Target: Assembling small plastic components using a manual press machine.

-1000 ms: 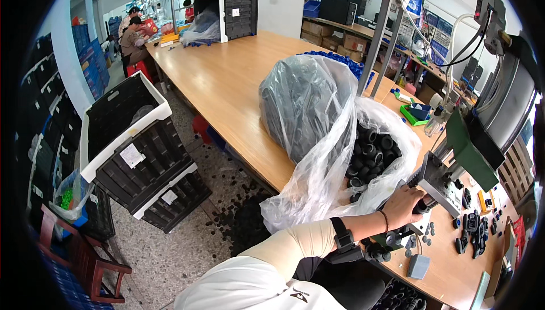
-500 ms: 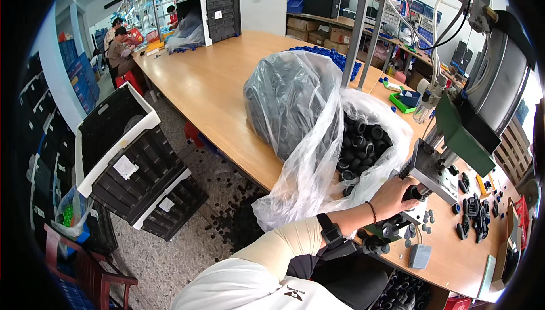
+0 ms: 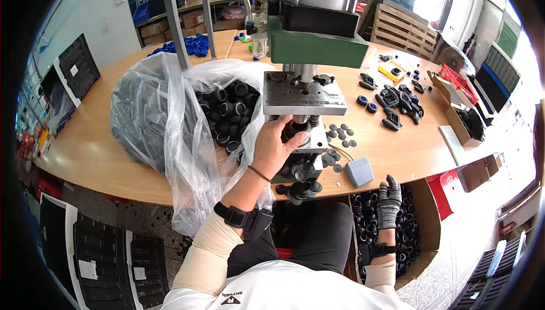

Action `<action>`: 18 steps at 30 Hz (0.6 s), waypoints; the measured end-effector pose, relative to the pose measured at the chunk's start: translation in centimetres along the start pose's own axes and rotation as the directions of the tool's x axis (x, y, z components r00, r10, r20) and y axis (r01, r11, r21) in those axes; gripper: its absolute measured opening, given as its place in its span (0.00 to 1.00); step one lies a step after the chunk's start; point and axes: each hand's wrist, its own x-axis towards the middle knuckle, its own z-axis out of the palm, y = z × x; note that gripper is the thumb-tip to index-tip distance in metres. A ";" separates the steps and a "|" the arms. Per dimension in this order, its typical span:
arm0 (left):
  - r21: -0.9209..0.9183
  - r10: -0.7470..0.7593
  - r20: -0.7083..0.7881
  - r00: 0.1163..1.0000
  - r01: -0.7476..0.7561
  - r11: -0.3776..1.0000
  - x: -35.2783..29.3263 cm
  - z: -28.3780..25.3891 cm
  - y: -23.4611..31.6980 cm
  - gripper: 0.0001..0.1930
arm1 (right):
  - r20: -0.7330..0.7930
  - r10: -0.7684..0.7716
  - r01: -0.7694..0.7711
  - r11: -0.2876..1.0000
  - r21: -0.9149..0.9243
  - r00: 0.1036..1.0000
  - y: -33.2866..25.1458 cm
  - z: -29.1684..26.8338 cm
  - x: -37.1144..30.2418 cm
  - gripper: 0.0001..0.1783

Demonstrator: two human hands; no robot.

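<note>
From the head view, the left hand [image 3: 276, 150] reaches up from the lower edge to the small press [image 3: 304, 91] standing at the near edge of the wooden tabletop [image 3: 85, 151], its fingers curled around a round black part [image 3: 296, 128] seated on the press's lower plate, under the grey steel block; the grip is closed on that part. The right hand [image 3: 389, 201], in a grey knit glove, hangs below the tabletop edge with its fingers straight and loosely together, holding nothing, over a box of black parts [image 3: 411, 236] beside the person's lap. Just left of the press, touching the left forearm, a clear plastic bag [image 3: 187, 140] of black round parts sags over the tabletop edge, leaving little free room on that side. Right of the press, a grey foot-pedal-shaped switch [image 3: 359, 172] lies near the edge, with small black discs [image 3: 339, 134] scattered between it and the press. Farther right the wood is mostly bare up to a cluster of black moulded pieces [image 3: 397, 103] and an open cardboard box [image 3: 460, 120]. More loose black parts [image 3: 299, 188] lie at the press's foot, right on the tabletop's rim.
</note>
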 end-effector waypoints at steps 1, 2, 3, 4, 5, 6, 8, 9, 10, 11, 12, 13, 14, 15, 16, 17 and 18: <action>0.002 0.031 -0.015 0.999 -0.031 1.000 0.0 0.3 0.0 0.25 | 0.020 0.004 -0.004 1.000 -0.020 1.000 -0.6 0.1 0.2 0.17; -0.046 -0.001 0.015 1.000 0.002 0.999 0.1 0.1 0.1 0.25 | 0.027 -0.041 0.041 0.999 -0.004 0.999 -1.5 0.2 0.6 0.17; -0.044 0.002 0.013 1.000 -0.001 0.999 0.0 0.1 0.3 0.25 | 0.034 -0.090 0.089 0.996 0.019 0.995 -2.4 0.7 1.1 0.17; -0.002 0.003 0.004 1.000 -0.003 1.000 -0.2 0.1 0.3 0.25 | 0.050 -0.116 0.114 0.993 0.035 0.992 -3.1 1.1 1.4 0.18; 0.040 0.002 -0.006 1.000 -0.001 0.999 -0.4 0.0 0.1 0.25 | 0.060 -0.151 0.148 0.988 0.045 0.987 -3.7 1.8 1.5 0.18; 0.004 -0.002 0.014 1.000 0.002 1.000 -0.4 0.0 0.1 0.26 | 0.098 -0.166 0.161 0.985 0.058 0.981 -4.3 2.2 1.8 0.18; 0.053 0.066 -0.018 0.998 -0.065 0.996 -0.4 0.2 0.2 0.27 | 0.155 -0.188 0.185 0.982 0.035 0.970 -5.7 3.1 2.1 0.19; 0.053 0.059 -0.005 0.998 -0.059 0.997 -0.3 0.0 0.4 0.27 | 0.162 -0.194 0.190 0.981 0.042 0.968 -5.8 3.6 2.1 0.19; 0.042 0.021 0.047 0.999 -0.023 0.999 -0.3 -0.3 0.7 0.27 | 0.188 -0.265 0.269 0.963 0.007 0.946 -5.7 4.3 2.1 0.18; 0.050 0.014 0.044 0.999 -0.016 0.999 -0.4 -0.6 0.8 0.27 | 0.216 -0.333 0.346 0.938 -0.026 0.918 -5.8 4.9 2.0 0.18; 0.026 0.044 0.037 0.998 -0.045 0.999 -0.5 -0.7 0.7 0.27 | 0.277 -0.338 0.369 0.927 -0.069 0.900 -6.0 5.3 2.1 0.17; 0.000 0.073 0.029 0.997 -0.073 0.997 -0.7 -0.9 0.7 0.27 | 0.281 -0.341 0.372 0.926 -0.064 0.897 -6.0 5.8 2.0 0.17; -0.067 0.062 -0.014 0.998 -0.062 0.996 -1.0 -1.0 0.7 0.23 | 0.268 -0.384 0.433 0.888 -0.155 0.884 -5.7 6.0 1.8 0.16; -0.071 0.060 -0.010 0.998 -0.061 0.996 -1.2 -1.3 0.4 0.23 | 0.258 -0.425 0.484 0.839 -0.247 0.868 -5.3 6.2 1.7 0.16; -0.079 0.039 -0.088 0.995 -0.046 0.996 -1.4 -2.1 -0.2 0.20 | 0.251 -0.412 0.470 0.846 -0.251 0.876 -5.0 6.5 1.7 0.17; -0.091 0.017 -0.163 0.986 -0.032 0.995 -1.5 -3.0 -1.0 0.18 | 0.251 -0.405 0.464 0.848 -0.255 0.879 -4.8 6.5 1.6 0.17; -0.081 -0.086 -0.166 0.982 0.073 0.994 -1.8 -4.0 -2.6 0.14 | 0.274 -0.398 0.463 0.853 -0.239 0.875 -4.9 6.6 1.8 0.17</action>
